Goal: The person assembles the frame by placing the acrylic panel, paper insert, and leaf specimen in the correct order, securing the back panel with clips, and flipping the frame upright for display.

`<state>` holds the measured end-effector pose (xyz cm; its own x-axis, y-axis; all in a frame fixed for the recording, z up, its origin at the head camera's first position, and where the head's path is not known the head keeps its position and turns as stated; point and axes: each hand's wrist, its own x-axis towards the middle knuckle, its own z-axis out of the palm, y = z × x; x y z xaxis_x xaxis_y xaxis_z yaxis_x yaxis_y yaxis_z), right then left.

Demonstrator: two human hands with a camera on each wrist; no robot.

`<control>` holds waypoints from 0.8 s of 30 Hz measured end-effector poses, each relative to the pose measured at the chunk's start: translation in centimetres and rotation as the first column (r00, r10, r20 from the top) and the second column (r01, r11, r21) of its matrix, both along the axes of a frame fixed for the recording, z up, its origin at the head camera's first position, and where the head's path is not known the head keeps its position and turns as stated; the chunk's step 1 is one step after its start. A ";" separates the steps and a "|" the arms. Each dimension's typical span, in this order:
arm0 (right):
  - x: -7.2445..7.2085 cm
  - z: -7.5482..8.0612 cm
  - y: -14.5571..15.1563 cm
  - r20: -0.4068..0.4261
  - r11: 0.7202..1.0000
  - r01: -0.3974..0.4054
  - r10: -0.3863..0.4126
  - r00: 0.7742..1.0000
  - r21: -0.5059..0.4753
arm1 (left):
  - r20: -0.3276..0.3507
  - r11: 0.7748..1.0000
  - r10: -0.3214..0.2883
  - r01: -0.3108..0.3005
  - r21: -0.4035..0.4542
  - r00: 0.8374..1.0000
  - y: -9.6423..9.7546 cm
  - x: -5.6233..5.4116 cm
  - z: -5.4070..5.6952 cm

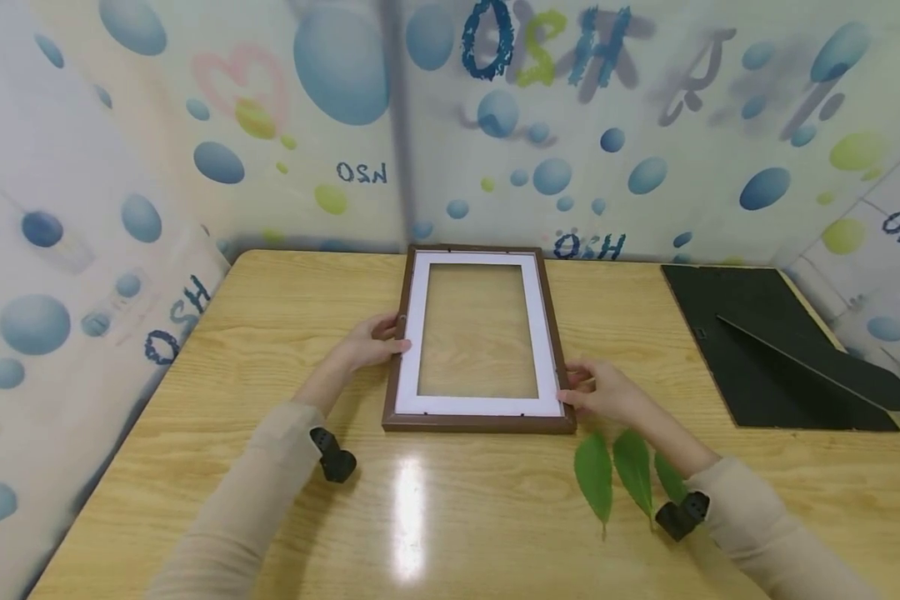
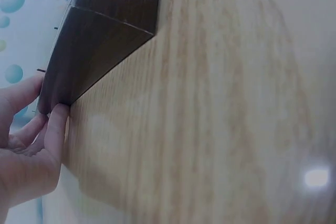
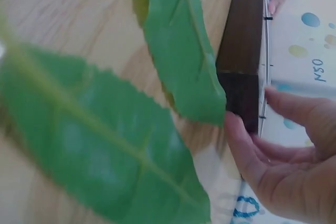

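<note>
A brown picture frame [image 1: 480, 423] with a white mat [image 1: 412, 333] lies on the wooden table, and wood grain shows through its window. My left hand [image 1: 375, 343] grips its left side, thumb on top and fingers against the outer edge. On the opposite side, near the lower right corner, my right hand [image 1: 600, 390] pinches the rim the same way. The left wrist view shows the dark side of the frame [image 2: 100, 40] between thumb and fingers. In the right wrist view, my right hand [image 3: 294, 156] holds the frame's corner [image 3: 239, 95], close to the leaves.
Several green leaves [image 1: 594, 475] lie on the table [image 1: 495, 533] below my right hand, partly covered by my forearm. A black backing board [image 1: 765, 350] with its stand leg raised lies at the right. A patterned curtain [image 1: 450, 167] hangs behind the table's far edge.
</note>
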<state>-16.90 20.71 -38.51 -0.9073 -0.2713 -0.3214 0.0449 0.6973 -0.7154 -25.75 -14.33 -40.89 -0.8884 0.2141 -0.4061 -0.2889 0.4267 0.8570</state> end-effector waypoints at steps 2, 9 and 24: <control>0.2 0.2 0.5 -0.008 0.999 -0.041 0.041 0.999 0.016 | 0.009 1.000 0.000 -0.001 0.025 1.000 -0.2 0.0 -0.2; 1.5 1.1 2.3 0.005 0.978 -0.185 0.186 0.983 0.096 | 0.018 0.998 0.007 -0.008 0.055 1.000 -0.1 -0.1 -0.3; 3.1 1.1 2.1 0.062 0.931 -0.304 0.297 0.953 0.202 | 0.034 0.998 0.005 -0.007 0.058 0.999 0.0 0.1 0.1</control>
